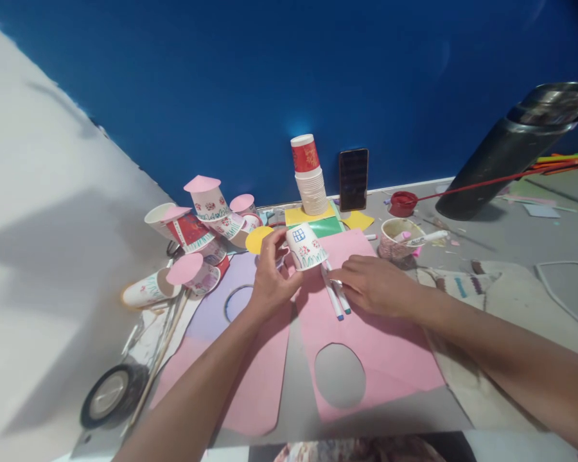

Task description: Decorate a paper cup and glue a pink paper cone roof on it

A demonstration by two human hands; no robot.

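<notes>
My left hand grips a small decorated paper cup, held upside down and tilted, with a blue window and green grass drawn on it. A yellow paper circle shows just behind that hand. My right hand rests flat on a pink paper sheet, its fingertips touching two markers that lie side by side on the sheet. The pink sheet has a round hole cut out of it.
Several decorated cups with pink paper roofs lie piled at the left. A stack of paper cups and a phone stand against the blue wall. A cup holding a marker, a red lid, a black cylinder and a tape roll are also here.
</notes>
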